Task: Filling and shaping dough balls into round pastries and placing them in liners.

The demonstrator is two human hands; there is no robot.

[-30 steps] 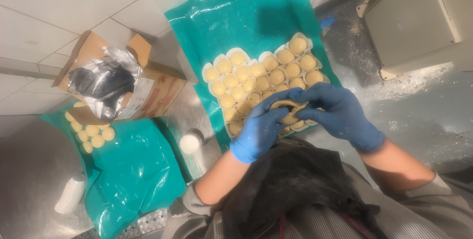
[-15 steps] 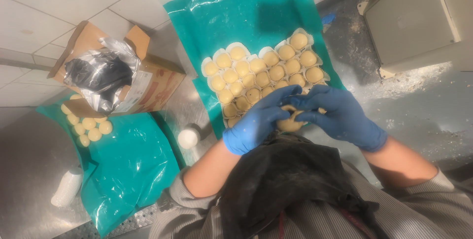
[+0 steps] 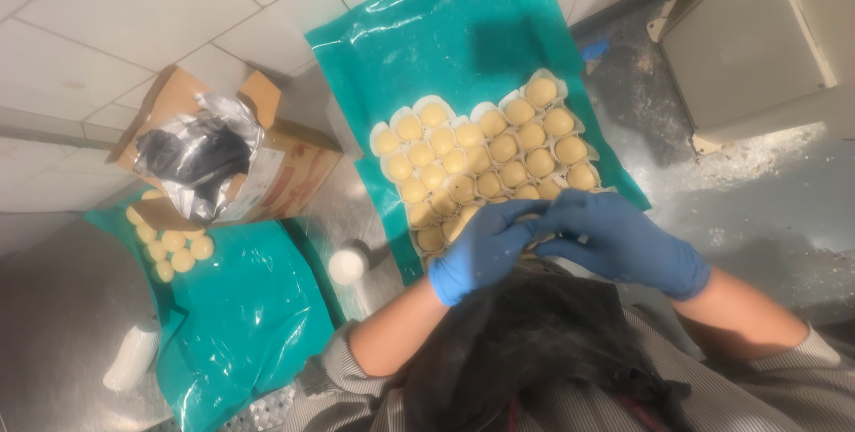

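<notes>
teal plastic sheet (image 3: 240, 325) at lower left carries a few pale dough balls (image 3: 174, 243), with an open cardboard box (image 3: 267, 160) above it. at centre, your left hand (image 3: 485, 249) and right hand (image 3: 619, 240), both blue-gloved, meet fingertip to fingertip over the near edge of the dough rows (image 3: 485, 156); i cannot tell what they pinch. press lightly so the neat round pieces stay unsquashed. they look smooth, yellowish, closely packed.
</notes>
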